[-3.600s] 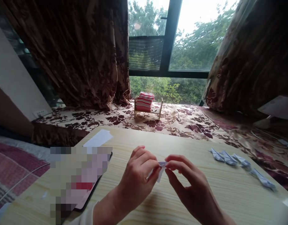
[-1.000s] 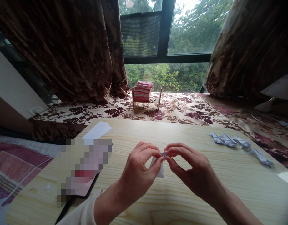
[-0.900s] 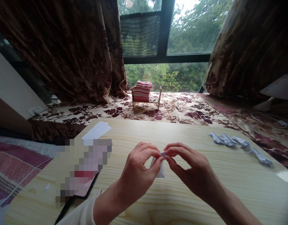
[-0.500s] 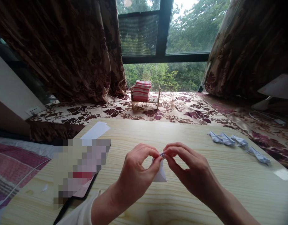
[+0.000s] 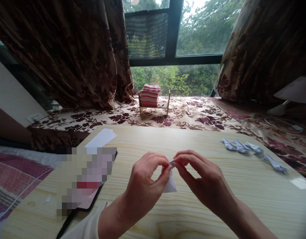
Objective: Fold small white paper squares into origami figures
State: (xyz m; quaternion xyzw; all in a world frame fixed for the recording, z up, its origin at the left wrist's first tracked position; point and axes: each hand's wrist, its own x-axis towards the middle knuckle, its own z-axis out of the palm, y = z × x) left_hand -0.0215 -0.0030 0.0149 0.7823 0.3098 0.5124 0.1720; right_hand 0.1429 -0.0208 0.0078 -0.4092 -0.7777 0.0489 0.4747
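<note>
My left hand [image 5: 145, 186] and my right hand [image 5: 205, 186] meet over the middle of a light wooden table [image 5: 217, 205]. Both pinch the top of a small folded piece of white paper [image 5: 169, 184] between thumb and forefinger. The paper hangs down between the hands as a pointed flap, just above the tabletop. Several finished folded paper pieces [image 5: 252, 152] lie in a row at the table's right side.
A blurred dark-edged flat object [image 5: 85, 179] and a white paper slip [image 5: 100, 138] lie on the table's left. Beyond the table a floral-covered sill [image 5: 192, 116] carries a small wooden rack with striped cloth [image 5: 150, 96]. Curtains flank the window; a lamp [image 5: 289, 96] stands at right.
Both hands stay pinched on the paper; it has been worked from a small flat tab into a longer flap hanging down. The camera view tilted slightly downward.
</note>
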